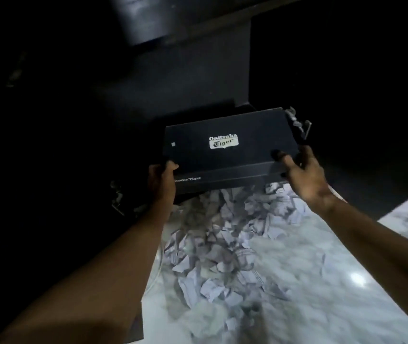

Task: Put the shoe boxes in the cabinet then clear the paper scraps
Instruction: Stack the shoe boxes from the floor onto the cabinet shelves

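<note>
A black shoe box (230, 155) with a white logo label on its lid is held level above the floor, in front of a dark cabinet (185, 78). My left hand (162, 180) grips the box's near left corner. My right hand (302, 172) holds its near right corner, thumb on the lid. Below and in front of the box lies a heap of crumpled white paper scraps (222, 244) on the marble floor. The cabinet's inside is too dark to make out.
The pale marble floor (334, 281) stretches to the right and near side. A metal hinge (299, 125) shows at the box's far right corner, another metal fitting (117, 197) at the left. Dark cabinet panels fill the left side.
</note>
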A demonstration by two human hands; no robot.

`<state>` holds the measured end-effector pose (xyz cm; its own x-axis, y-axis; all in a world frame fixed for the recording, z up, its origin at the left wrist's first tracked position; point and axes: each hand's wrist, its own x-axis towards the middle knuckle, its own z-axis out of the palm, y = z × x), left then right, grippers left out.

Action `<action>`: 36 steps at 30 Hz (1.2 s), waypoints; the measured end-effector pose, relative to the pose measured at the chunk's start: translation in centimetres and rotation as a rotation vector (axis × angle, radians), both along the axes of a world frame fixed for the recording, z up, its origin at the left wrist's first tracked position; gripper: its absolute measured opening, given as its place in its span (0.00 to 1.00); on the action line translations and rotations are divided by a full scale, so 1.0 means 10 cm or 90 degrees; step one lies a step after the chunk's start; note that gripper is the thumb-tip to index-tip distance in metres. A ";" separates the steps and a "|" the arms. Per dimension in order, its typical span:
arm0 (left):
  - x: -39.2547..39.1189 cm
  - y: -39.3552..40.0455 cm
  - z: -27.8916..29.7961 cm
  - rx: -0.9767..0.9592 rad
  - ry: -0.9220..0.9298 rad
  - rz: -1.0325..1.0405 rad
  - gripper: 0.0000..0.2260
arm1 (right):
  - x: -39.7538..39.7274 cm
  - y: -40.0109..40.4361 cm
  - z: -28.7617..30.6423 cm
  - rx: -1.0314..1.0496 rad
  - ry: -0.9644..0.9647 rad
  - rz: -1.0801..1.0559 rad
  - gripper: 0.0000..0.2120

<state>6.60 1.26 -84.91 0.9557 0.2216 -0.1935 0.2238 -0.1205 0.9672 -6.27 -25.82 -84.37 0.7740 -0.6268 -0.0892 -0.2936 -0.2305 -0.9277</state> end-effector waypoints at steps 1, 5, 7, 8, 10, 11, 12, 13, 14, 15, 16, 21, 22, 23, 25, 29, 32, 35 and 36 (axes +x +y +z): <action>0.08 0.07 -0.03 0.014 -0.004 0.031 0.25 | 0.24 0.04 -0.08 0.006 -0.011 0.010 0.27; 0.31 0.38 -0.19 0.048 -0.012 0.113 0.31 | 1.01 0.26 -0.38 0.018 -0.025 0.075 0.35; 0.34 0.49 -0.24 0.063 -0.005 0.135 0.24 | 1.22 0.45 -0.43 0.021 -0.005 0.110 0.29; 0.36 0.54 -0.29 0.073 0.000 0.144 0.21 | 1.32 0.53 -0.46 0.032 -0.005 0.123 0.26; 0.44 0.61 -0.41 0.076 -0.002 0.152 0.22 | 1.51 0.67 -0.52 0.046 -0.005 0.126 0.23; 0.46 0.62 -0.46 0.076 -0.007 0.149 0.23 | 1.60 0.70 -0.57 0.038 0.000 0.118 0.23; 0.48 0.64 -0.49 0.082 -0.013 0.145 0.25 | 1.69 0.73 -0.62 0.030 0.003 0.111 0.23; 0.48 0.64 -0.52 0.093 -0.017 0.137 0.25 | 1.73 0.77 -0.63 0.025 0.007 0.106 0.23; 0.50 0.65 -0.56 0.103 -0.021 0.132 0.26 | 1.76 0.81 -0.66 0.025 0.016 0.104 0.23; 0.50 0.65 -0.61 0.119 -0.025 0.127 0.27 | 1.78 0.83 -0.69 0.024 0.016 0.104 0.23; 0.51 0.66 -0.64 0.138 -0.026 0.123 0.28 | 1.79 0.85 -0.72 0.016 0.019 0.102 0.23; 0.49 0.63 -0.71 0.193 -0.040 0.135 0.30 | 1.77 0.82 -0.79 -0.011 0.034 0.118 0.24; 0.47 0.61 -0.71 0.201 -0.025 0.140 0.31 | 1.74 0.81 -0.78 -0.005 0.028 0.118 0.25; 0.44 0.59 -0.70 0.209 -0.011 0.144 0.32 | 1.70 0.79 -0.74 0.001 0.024 0.110 0.25; 0.38 0.52 -0.67 0.223 0.014 0.154 0.35 | 1.58 0.75 -0.65 -0.001 0.023 0.088 0.24; 0.14 0.31 -0.44 0.301 0.044 0.201 0.32 | 1.13 0.57 -0.50 -0.074 0.021 0.098 0.20; -0.08 0.05 -0.22 0.329 0.018 0.125 0.25 | 0.64 0.36 -0.36 -0.091 0.002 0.111 0.17; -0.28 -0.38 -0.10 0.358 -0.083 -0.079 0.13 | 0.03 0.11 -0.23 -0.093 -0.010 0.110 0.15; -0.37 -0.56 -0.08 0.354 -0.111 -0.153 0.10 | -0.20 0.02 -0.19 -0.096 -0.012 0.106 0.15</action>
